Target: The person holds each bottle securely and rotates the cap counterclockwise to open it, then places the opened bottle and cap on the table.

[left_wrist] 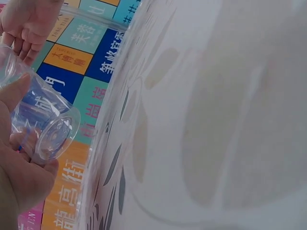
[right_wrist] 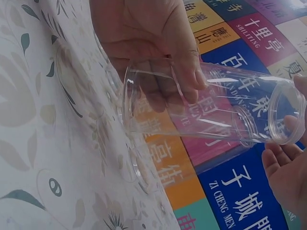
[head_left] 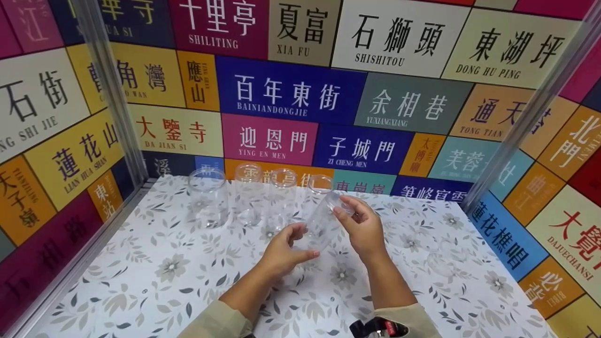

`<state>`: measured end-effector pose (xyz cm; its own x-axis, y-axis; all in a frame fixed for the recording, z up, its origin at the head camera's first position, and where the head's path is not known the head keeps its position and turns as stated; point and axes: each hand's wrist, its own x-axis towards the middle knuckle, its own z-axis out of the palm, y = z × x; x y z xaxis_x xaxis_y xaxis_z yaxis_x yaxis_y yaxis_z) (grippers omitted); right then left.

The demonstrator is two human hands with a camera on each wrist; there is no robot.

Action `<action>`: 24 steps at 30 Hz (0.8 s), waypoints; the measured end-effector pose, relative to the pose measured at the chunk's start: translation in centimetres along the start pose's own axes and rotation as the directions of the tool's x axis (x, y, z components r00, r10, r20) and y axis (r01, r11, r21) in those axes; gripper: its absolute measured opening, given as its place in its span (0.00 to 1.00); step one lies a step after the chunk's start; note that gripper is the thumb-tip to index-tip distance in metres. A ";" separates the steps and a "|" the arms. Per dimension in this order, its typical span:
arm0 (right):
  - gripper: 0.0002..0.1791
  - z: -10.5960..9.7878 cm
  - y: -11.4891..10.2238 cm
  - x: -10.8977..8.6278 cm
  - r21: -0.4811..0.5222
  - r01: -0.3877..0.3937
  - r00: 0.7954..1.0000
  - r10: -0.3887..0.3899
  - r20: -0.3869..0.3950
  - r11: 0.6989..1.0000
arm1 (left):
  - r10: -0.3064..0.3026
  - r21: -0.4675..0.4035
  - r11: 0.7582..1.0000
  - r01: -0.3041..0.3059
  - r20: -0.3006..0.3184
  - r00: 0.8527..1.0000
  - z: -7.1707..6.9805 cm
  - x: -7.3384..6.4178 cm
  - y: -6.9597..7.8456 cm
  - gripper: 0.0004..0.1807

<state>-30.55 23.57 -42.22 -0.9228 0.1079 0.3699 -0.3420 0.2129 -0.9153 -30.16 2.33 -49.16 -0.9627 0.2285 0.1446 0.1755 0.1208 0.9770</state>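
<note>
A clear see-through cup (head_left: 323,224) is tilted above the table between both hands. My right hand (head_left: 366,230) pinches its narrower upper end, thumb on the near side. Around the wider lower end, my left hand (head_left: 281,252) holds the cup with thumb and fingers apart. In the right wrist view the cup (right_wrist: 216,105) spans between the two hands, and the left fingers show through its wall. The left wrist view catches the round end of the cup (left_wrist: 57,134) beside the left hand (left_wrist: 24,167).
Several clear cups stand in a row at the table's back edge; the leftmost cup (head_left: 208,204) is the widest. The nearest one (head_left: 320,182) is partly behind the held cup. The table (head_left: 173,300) has a floral cover. Walls with coloured signs (head_left: 291,89) enclose it.
</note>
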 end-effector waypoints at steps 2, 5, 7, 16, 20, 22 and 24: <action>0.23 -0.2 0.0 -0.1 0.044 -0.003 0.999 0.001 0.033 0.999 | 0.000 0.000 1.000 0.000 0.005 1.000 -0.1 0.0 0.0 0.43; 0.24 -0.5 0.1 -0.2 0.101 -0.015 0.995 0.005 0.095 0.995 | 0.000 -0.012 1.000 0.000 0.021 1.000 -0.2 -0.1 0.1 0.42; 0.24 -0.6 0.1 -0.3 0.114 -0.023 0.991 0.008 0.132 0.993 | 0.002 -0.011 1.000 -0.002 0.027 1.000 -0.3 -0.1 0.1 0.43; 0.25 -0.8 0.2 -0.3 0.121 -0.020 0.982 -0.003 0.189 0.992 | 0.001 0.002 1.000 -0.001 0.038 0.999 -0.5 -0.2 0.3 0.43; 0.27 -0.8 0.0 -0.4 0.144 -0.015 0.981 -0.013 0.193 0.989 | -0.004 0.005 1.000 0.004 0.033 0.999 -0.5 -0.3 0.3 0.43; 0.29 -0.7 0.0 -0.4 0.182 -0.016 0.981 -0.020 0.195 0.983 | -0.005 0.003 1.000 0.005 0.033 0.999 -0.5 -0.3 0.3 0.43; 0.32 -0.5 0.0 -0.4 0.200 -0.008 0.983 -0.029 0.179 0.980 | -0.003 -0.001 1.000 0.003 0.034 0.999 -0.5 -0.2 0.3 0.43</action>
<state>-30.10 24.03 -42.23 -0.9295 -0.0740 0.3613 -0.3632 0.0135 -0.9316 -29.98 1.83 -48.78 -0.9557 0.2609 0.1360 0.1720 0.1206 0.9777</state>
